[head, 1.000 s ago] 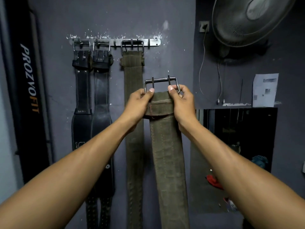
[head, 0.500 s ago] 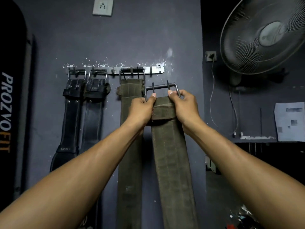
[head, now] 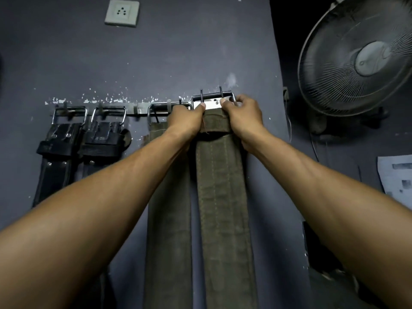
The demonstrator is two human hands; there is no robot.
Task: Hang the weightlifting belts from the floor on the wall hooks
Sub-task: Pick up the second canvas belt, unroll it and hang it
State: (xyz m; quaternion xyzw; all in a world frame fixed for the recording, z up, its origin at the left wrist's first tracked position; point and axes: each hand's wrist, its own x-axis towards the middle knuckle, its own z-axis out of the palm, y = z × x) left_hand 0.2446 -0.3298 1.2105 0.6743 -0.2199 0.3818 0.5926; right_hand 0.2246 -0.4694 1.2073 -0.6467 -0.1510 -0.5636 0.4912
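I hold an olive canvas weightlifting belt (head: 223,197) by its top against the grey wall. My left hand (head: 186,121) and my right hand (head: 243,117) both grip it just under its metal buckle (head: 213,97). The buckle frame sits over the right end of the steel hook rail (head: 138,108). Whether it rests on a hook, I cannot tell. Two black leather belts (head: 60,139) (head: 102,139) hang from the rail's left hooks. A second olive belt (head: 167,219) hangs beside the one I hold, its top partly hidden by my left hand.
A wall fan (head: 361,54) is mounted close on the right. A white power socket (head: 122,12) sits on the wall above the rail. A paper sheet (head: 396,177) is stuck on the wall at far right.
Both hands have raised the olive belt from below the rail up to its right end. The view has tilted up and moved closer to the wall.
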